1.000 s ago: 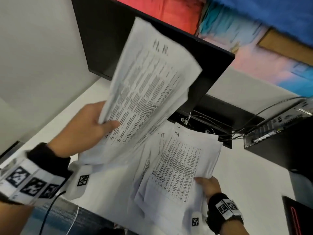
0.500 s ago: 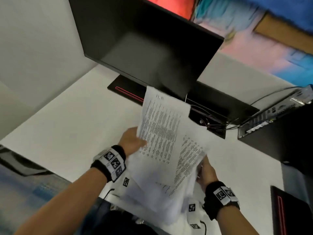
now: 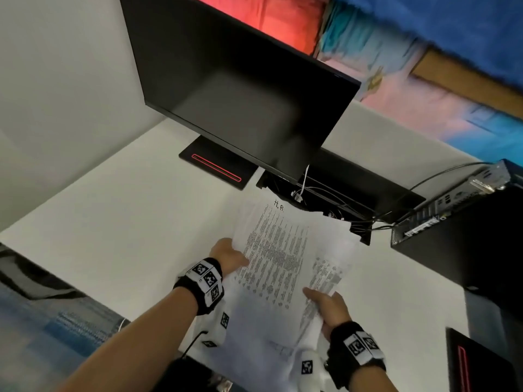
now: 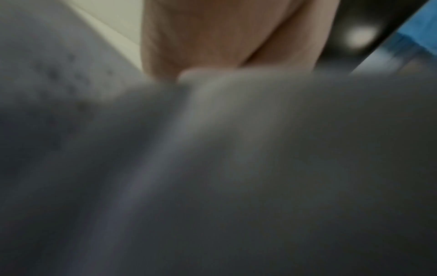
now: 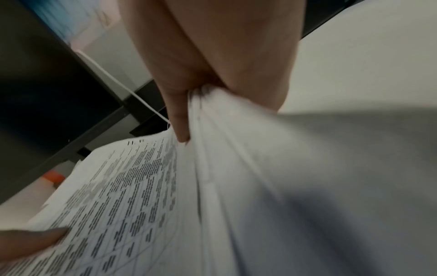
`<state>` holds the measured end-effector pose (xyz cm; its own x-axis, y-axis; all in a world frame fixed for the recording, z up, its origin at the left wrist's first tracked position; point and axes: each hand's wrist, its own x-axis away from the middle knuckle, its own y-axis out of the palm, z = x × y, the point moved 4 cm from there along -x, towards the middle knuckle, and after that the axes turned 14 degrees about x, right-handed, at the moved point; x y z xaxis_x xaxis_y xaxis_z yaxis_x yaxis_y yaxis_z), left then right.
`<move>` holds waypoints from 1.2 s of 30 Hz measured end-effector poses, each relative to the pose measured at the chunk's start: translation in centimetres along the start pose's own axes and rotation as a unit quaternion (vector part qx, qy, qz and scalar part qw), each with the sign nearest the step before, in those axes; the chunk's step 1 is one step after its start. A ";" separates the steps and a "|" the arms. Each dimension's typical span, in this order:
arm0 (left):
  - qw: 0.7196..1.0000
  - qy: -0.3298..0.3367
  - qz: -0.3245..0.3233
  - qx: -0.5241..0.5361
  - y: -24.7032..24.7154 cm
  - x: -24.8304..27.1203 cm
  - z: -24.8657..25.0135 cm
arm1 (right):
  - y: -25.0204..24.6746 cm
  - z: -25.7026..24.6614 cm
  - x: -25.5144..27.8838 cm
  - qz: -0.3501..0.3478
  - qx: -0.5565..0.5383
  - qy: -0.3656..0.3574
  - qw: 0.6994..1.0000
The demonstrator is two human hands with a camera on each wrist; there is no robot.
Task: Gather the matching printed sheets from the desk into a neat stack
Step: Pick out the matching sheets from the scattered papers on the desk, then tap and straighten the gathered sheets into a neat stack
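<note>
A loose bundle of printed sheets [image 3: 277,264], white with dense black text and "H.B." handwritten at the top, is held above the white desk [image 3: 113,222]. My left hand [image 3: 229,254] grips its left edge, thumb on the top page. My right hand [image 3: 325,305] pinches the right edge. In the right wrist view, the thumb and fingers [image 5: 179,119] clamp several sheet edges [image 5: 212,177] together, and the left thumb [image 5: 35,240] lies on the printed page. Blurred grey paper [image 4: 212,168] fills most of the left wrist view, with my left hand [image 4: 212,37] above it.
A black monitor [image 3: 240,94] stands at the back of the desk, its base [image 3: 218,168] marked with a red line. A black cable tray with tangled wires [image 3: 339,199] sits just behind the sheets. A black computer case [image 3: 467,236] is on the right.
The sheet raised high in my left hand has come down onto the sheets in my right hand. Both hands now hold one bundle, lower and nearer the desk.
</note>
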<state>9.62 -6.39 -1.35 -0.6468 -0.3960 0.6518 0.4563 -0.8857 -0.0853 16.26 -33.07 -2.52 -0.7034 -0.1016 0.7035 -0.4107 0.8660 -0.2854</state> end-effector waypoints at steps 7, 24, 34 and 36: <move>0.956 0.090 -0.217 0.178 -0.6 4.1 3.5 | -4.9 -1.4 5.0 -0.072 -0.149 -0.087 0.982; 0.866 0.415 -0.134 0.244 -6.3 11.1 17.0 | 0.7 -17.0 13.1 0.128 -0.099 -0.423 0.891; 0.890 0.411 -0.115 0.161 -7.6 9.2 16.9 | 2.6 -14.5 7.3 0.098 -0.057 -0.350 0.930; 0.891 0.406 -0.104 0.175 -8.0 8.4 16.8 | 2.5 -14.8 6.9 0.087 -0.061 -0.342 0.934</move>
<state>10.79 1.43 17.44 -0.9033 -0.4029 -0.1471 0.3455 -0.8867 0.3072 18.93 -24.38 11.24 -0.9764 -0.2073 0.0610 -0.2161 0.9436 -0.2508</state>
